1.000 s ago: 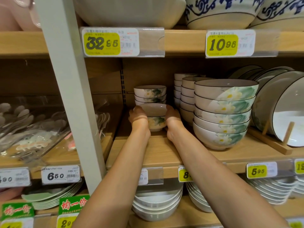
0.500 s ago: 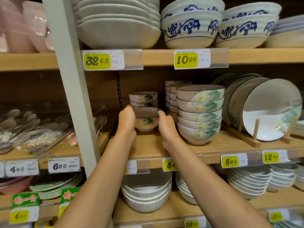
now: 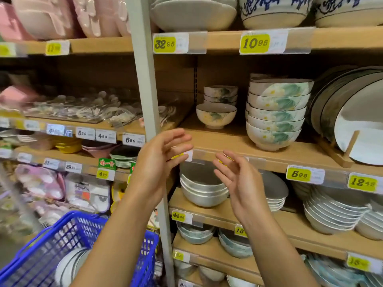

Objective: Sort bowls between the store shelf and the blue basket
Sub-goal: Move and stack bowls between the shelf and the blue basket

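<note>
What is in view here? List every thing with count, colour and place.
Lone small floral ceramic bowl: one, cream with green and yellow, front of the middle wooden shelf.
Stack of small floral bowls: three, same pattern, right behind it.
Stack of large floral bowls: five, same pattern, to their right.
Dark-rimmed round plates: several, white, upright in a wooden rack, far right.
Blue-patterned ceramic bowls: two, white and blue, top shelf.
Plain deep bowls: three stacked, greyish white, shelf below.
Blue plastic mesh basket: one, lower left, white dishes inside.
Left hand: open, empty, before the shelf edge.
Right hand: open, empty, beside it.
</note>
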Motion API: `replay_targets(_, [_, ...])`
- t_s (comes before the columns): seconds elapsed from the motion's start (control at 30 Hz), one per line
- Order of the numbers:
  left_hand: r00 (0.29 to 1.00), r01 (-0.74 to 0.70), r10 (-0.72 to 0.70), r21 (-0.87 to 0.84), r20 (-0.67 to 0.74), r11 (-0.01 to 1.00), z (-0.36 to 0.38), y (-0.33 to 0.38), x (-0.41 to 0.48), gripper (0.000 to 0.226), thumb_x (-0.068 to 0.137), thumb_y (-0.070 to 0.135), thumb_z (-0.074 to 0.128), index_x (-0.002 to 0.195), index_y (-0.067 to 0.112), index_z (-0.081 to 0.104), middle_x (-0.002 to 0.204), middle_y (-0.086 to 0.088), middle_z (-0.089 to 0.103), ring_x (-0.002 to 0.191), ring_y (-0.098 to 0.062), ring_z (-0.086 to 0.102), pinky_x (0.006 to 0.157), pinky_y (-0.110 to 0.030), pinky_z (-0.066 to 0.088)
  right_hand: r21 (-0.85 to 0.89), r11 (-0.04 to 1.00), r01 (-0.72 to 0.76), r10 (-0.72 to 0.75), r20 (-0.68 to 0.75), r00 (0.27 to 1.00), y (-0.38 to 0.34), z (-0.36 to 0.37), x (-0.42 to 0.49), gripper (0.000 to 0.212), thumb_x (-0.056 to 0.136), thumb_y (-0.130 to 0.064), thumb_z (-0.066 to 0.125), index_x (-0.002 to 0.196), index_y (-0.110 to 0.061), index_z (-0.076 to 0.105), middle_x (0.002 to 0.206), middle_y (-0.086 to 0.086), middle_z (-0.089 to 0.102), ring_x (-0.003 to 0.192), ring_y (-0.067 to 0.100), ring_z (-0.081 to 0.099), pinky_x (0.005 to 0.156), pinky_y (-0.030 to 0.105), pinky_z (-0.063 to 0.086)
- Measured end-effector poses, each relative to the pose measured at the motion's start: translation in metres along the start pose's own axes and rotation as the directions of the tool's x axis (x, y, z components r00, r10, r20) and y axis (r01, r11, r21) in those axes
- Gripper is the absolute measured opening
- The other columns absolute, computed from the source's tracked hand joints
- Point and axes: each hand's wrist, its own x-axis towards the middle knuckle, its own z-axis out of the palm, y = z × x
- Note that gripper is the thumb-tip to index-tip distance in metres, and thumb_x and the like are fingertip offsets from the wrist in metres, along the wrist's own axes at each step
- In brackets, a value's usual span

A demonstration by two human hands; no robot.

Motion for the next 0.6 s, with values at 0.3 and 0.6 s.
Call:
replay_targets(0.3, [0.951,0.11,-0.15,-0.158,-0.269,0.981,-0.102,0.003,-0.096,0.037,0.095,0.016,0.033,0.106,0.001,0.064,0.098,-0.016,0.074,0.084,-0.023,0.073,0.079,-0.035,0.058,-0.002,0.966,-0.259,0.259,0.077,0.963,0.067,-0.015,-0.059,0.029,0.101,-0.016,0.041,0.111,-0.004,0.065,0.105,0.011,0.074,0.101,0.021,0.071,0.088,0.034,0.052])
replay_targets(0.6, [0.896,0.144,-0.194,-0.152,-0.4,0.978,-0.205,0.016,-0.147,0.03,0.094,0.018,0.041,0.104,0.004,0.066,0.1,-0.014,0.075,0.088,-0.023,0.073,0.082,-0.036,0.054,-0.19,0.893,-0.408,0.432,0.105,0.896,0.157,0.05,-0.103,0.024,0.099,-0.015,0.045,0.103,-0.006,0.066,0.1,0.012,0.074,0.096,0.023,0.07,0.082,0.033,0.052])
